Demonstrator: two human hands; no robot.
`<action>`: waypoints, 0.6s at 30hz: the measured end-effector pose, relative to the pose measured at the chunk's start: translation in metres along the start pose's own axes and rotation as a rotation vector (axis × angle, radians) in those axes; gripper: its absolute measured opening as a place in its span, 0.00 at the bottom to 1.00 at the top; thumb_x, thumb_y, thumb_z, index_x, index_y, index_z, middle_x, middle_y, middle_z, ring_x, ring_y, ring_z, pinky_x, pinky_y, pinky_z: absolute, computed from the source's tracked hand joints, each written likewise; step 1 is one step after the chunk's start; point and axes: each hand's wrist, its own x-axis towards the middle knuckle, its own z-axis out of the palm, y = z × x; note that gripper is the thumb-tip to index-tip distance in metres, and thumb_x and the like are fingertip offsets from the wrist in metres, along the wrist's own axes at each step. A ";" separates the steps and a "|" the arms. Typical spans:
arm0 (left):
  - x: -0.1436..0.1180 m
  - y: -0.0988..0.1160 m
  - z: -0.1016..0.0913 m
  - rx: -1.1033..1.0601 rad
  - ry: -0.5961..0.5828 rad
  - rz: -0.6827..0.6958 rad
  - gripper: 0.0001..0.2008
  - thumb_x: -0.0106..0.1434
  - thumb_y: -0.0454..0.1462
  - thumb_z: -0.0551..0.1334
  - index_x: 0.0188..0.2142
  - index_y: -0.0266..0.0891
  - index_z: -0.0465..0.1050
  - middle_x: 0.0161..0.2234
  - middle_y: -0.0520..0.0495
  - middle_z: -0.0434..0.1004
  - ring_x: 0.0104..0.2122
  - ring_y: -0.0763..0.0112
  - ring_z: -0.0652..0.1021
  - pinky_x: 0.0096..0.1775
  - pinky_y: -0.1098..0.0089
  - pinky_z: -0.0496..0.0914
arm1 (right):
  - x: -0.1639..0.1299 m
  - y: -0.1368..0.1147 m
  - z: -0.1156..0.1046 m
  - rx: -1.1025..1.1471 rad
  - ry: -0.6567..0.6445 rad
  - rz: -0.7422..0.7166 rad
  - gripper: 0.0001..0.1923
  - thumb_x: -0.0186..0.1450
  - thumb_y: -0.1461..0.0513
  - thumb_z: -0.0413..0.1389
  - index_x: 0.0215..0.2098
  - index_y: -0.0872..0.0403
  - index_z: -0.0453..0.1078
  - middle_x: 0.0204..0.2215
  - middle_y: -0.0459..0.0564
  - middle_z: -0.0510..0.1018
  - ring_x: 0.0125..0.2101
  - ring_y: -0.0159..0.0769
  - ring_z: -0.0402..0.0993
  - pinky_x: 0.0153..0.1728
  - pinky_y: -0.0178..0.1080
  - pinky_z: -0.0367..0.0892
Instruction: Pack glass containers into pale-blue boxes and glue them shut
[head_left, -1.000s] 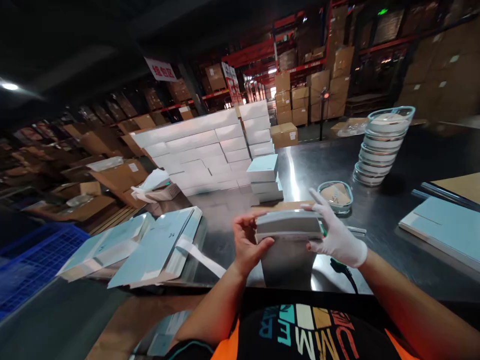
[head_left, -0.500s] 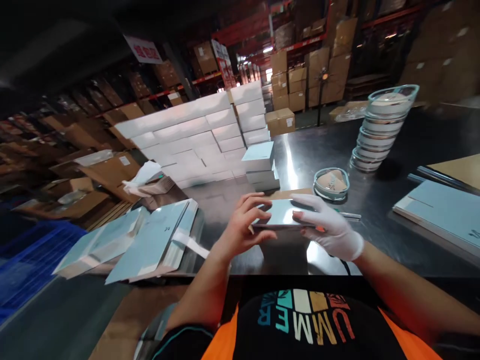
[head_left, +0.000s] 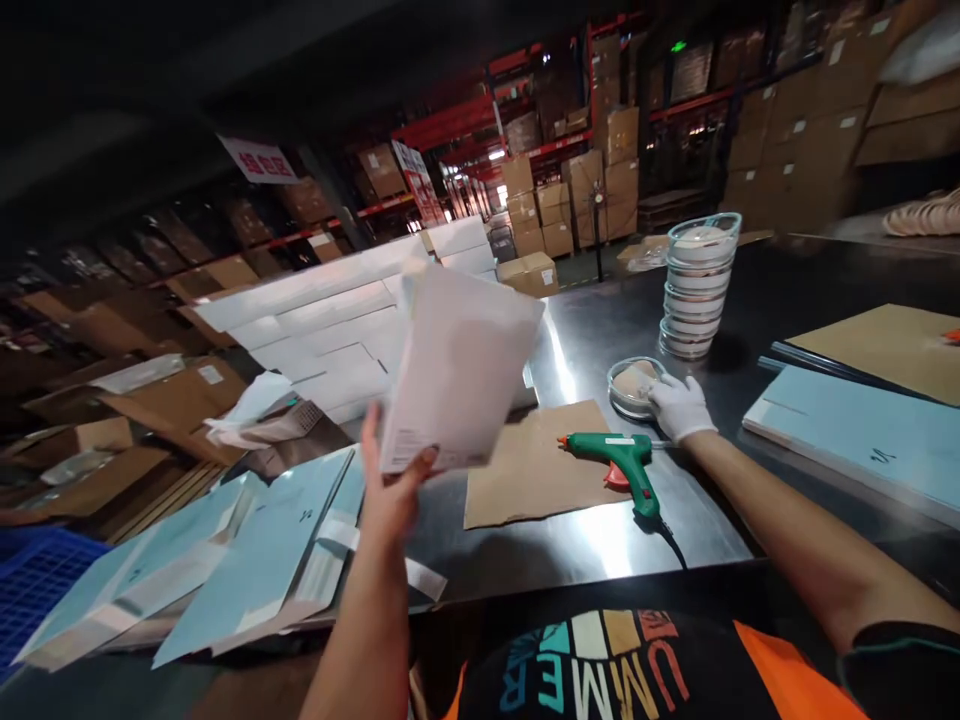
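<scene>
Dim warehouse racks (head_left: 450, 118) behind, then shiny metal table (head_left: 525, 555). Wall of stacked white cartons (head_left: 322, 320) at back left. Brown cardboard sheet (head_left: 525, 470) mid-table. Pale box (head_left: 461, 370) raised in air, tilted, in front of cartons; left hand (head_left: 394, 500) pinches its lower left corner, thumb across printed face. Green glue gun (head_left: 615, 450) partly over sheet's right edge. Gloved right hand (head_left: 679, 407) at right rim of clear dish (head_left: 628, 408), fingers bunched; whether pinching, cannot tell.
</scene>
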 end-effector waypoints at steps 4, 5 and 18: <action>-0.024 -0.052 0.020 0.006 -0.069 -0.206 0.51 0.43 0.41 0.80 0.66 0.44 0.66 0.57 0.40 0.77 0.50 0.53 0.80 0.47 0.58 0.80 | -0.005 -0.004 -0.023 0.075 0.185 0.077 0.16 0.73 0.53 0.54 0.36 0.53 0.78 0.40 0.66 0.85 0.50 0.62 0.80 0.59 0.69 0.68; -0.029 -0.063 0.025 0.034 -0.077 -0.206 0.49 0.42 0.39 0.80 0.64 0.43 0.68 0.54 0.41 0.78 0.50 0.53 0.80 0.50 0.57 0.78 | -0.006 -0.011 -0.034 0.124 0.243 0.091 0.18 0.74 0.52 0.52 0.39 0.53 0.78 0.42 0.65 0.85 0.49 0.60 0.81 0.57 0.66 0.72; -0.101 -0.119 0.075 -0.045 -0.519 -0.269 0.44 0.41 0.40 0.84 0.58 0.40 0.73 0.55 0.37 0.81 0.55 0.47 0.81 0.57 0.52 0.77 | -0.060 -0.158 -0.121 0.481 0.005 -0.572 0.15 0.70 0.51 0.67 0.53 0.46 0.81 0.49 0.54 0.84 0.54 0.51 0.81 0.58 0.54 0.77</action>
